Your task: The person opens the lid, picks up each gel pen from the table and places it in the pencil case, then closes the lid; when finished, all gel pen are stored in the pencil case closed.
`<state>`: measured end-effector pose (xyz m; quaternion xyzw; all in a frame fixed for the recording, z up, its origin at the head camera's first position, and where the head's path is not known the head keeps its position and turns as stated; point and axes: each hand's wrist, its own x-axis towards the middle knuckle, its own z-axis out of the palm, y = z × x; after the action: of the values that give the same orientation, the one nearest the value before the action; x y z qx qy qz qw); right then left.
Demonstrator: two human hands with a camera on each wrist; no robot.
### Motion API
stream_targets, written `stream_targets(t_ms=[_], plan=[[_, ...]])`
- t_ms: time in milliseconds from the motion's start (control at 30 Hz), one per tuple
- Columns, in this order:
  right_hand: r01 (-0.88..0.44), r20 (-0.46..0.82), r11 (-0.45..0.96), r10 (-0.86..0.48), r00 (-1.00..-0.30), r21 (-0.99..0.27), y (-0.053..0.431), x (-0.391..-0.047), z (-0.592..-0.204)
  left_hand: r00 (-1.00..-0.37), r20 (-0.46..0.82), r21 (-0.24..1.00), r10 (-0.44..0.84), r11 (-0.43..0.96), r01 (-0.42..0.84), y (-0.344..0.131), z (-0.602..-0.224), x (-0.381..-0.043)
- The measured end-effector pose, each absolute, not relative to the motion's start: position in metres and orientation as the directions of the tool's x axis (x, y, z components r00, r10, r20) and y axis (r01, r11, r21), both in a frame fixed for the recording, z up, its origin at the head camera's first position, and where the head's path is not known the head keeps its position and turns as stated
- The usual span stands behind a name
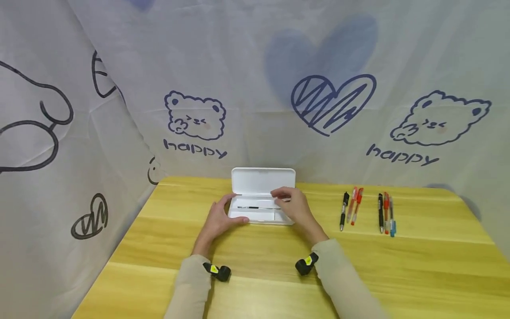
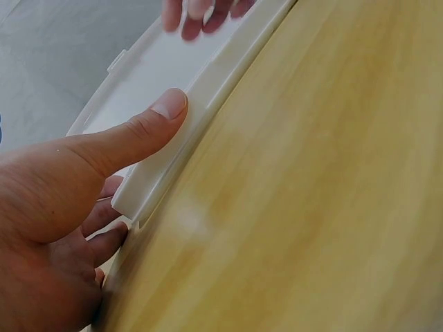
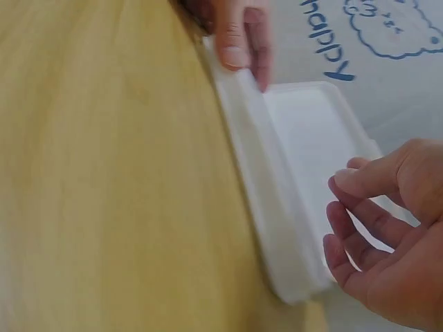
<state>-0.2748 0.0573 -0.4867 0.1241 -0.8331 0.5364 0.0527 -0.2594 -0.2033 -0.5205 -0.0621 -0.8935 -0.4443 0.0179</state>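
A white pencil case (image 1: 263, 181) stands with its lid raised at the back of the table. Inside it lies one slim pen (image 1: 253, 207) with a dark middle part. My left hand (image 1: 217, 219) grips the case's left end, thumb over the front edge and fingers around the far side. Over the right part of the case is my right hand (image 1: 294, 206), its fingers loosely bent and thumb close to the index finger. In the right wrist view, nothing shows between the right fingertips (image 3: 339, 214). The case's right end is partly hidden beneath this hand.
Right of the case, a black pen (image 1: 343, 212) and two red pens (image 1: 357, 206) lie on the wooden table (image 1: 255, 261). Farther right are another black pen (image 1: 380, 213), a red pen (image 1: 386, 212) and a blue-capped pen (image 1: 392, 226). A printed cloth (image 1: 255, 110) hangs behind the table.
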Motion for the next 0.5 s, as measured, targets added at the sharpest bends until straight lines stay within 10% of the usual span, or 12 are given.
stream_targets(t_ms=[500], plan=[[-0.286,0.302,0.447,-0.036,-0.952,-0.848,0.151,-0.241,-0.452,-0.993,0.07,0.784,0.091,0.611,0.111,-0.203,-0.516,-0.258]])
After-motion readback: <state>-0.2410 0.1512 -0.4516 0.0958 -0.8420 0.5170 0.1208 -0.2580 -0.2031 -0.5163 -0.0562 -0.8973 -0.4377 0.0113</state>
